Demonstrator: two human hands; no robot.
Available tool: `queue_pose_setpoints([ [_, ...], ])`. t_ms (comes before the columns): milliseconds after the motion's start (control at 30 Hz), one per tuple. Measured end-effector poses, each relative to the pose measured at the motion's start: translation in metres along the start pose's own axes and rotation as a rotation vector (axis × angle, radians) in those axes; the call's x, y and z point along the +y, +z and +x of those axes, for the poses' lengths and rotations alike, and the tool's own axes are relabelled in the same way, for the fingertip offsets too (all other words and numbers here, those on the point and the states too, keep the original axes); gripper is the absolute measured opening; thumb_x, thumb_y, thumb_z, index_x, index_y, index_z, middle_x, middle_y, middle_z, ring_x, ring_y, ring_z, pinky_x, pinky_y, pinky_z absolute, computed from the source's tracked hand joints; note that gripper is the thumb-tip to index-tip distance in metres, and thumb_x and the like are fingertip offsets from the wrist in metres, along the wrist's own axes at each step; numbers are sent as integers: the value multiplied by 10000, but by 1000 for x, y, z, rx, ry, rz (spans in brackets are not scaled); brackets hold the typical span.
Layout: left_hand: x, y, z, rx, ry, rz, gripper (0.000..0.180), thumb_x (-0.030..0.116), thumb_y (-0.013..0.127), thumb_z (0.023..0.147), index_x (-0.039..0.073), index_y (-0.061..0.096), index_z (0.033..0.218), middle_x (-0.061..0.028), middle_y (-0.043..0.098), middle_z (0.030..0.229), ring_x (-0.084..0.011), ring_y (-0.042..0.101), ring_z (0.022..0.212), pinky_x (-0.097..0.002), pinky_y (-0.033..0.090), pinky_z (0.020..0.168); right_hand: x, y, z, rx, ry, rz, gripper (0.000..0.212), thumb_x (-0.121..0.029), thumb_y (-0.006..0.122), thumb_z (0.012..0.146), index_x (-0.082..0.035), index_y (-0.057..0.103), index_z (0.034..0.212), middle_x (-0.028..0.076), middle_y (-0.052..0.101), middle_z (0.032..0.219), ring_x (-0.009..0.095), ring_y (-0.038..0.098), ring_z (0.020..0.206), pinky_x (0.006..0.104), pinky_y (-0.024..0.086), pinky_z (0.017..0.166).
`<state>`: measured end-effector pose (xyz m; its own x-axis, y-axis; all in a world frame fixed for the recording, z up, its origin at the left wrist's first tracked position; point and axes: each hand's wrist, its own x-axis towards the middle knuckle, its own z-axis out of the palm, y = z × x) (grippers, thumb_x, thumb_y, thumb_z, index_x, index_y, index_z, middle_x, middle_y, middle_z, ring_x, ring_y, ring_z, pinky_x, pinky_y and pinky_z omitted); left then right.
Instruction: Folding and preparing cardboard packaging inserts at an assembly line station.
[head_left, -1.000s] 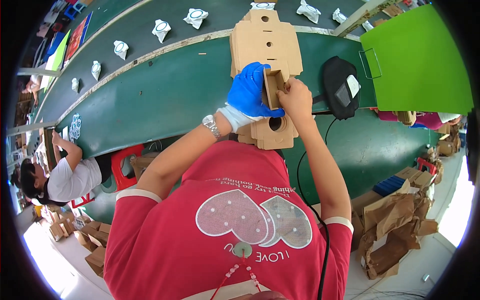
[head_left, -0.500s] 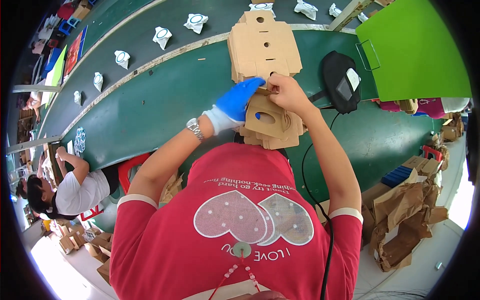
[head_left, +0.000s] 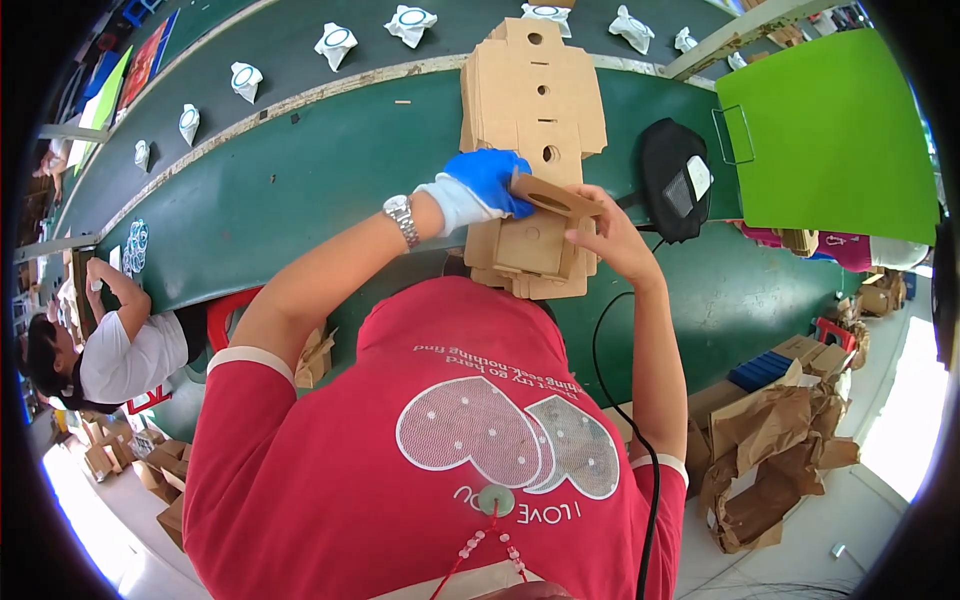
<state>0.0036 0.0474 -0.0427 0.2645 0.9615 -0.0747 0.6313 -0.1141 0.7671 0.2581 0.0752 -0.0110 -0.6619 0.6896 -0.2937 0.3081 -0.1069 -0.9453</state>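
A brown cardboard box (head_left: 530, 248), partly folded, sits in front of me with its tray-like inside facing up. Its flap with an oval hole (head_left: 572, 206) is raised at the far side. My left hand (head_left: 487, 182), in a blue and white glove, grips the left end of that flap. My right hand (head_left: 618, 238) is bare; its fingers hold the flap's right end, while the thumb lies at the box's right wall. Beyond the hands lies a stack of flat cardboard blanks (head_left: 535, 105) with round holes. More flat cardboard shows under the box.
White wrapped bundles with blue rings (head_left: 336, 42) line the dark belt (head_left: 285, 62) beyond the green table (head_left: 330, 170). Right of the stack lie a black bag (head_left: 672, 185) and a green board (head_left: 825, 130). A black cable (head_left: 600, 345) hangs by my right arm. A co-worker (head_left: 130, 340) sits left.
The holed flap has swung up and away, uncovering the box's inside. My right hand has moved right and nearer, its thumb now spread. The left glove has curled around the flap's end.
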Motion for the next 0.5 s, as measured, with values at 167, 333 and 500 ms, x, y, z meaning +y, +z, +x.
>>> queue_pose_setpoints([
  [167, -4, 16, 4, 47, 18, 139, 281, 343, 748, 767, 116, 629, 883, -122, 632, 912, -359, 641, 816, -433, 527, 695, 3, 27, 36, 314, -136, -523, 328, -69, 786, 696, -41, 499, 851, 86, 539, 772, 276, 539, 822, 384, 461, 734],
  [333, 3, 9, -16, 356, 154, 9, 468, 200, 796, 713, 101, 604, 1129, -136, 558, 1246, -344, 592, 1090, -408, 515, 899, 6, 35, 35, 379, -283, -546, 379, -40, 796, 671, -40, 489, 893, 101, 525, 874, 269, 543, 841, 370, 475, 740],
  [500, 13, 1, -44, 320, 280, -108, 514, 47, 785, 632, 121, 623, 1114, -154, 444, 1461, -363, 519, 1237, -448, 462, 1006, 2, 33, 27, 364, -396, -517, 515, -15, 807, 652, -38, 458, 1030, 130, 457, 1099, 272, 534, 980, 362, 505, 813],
])
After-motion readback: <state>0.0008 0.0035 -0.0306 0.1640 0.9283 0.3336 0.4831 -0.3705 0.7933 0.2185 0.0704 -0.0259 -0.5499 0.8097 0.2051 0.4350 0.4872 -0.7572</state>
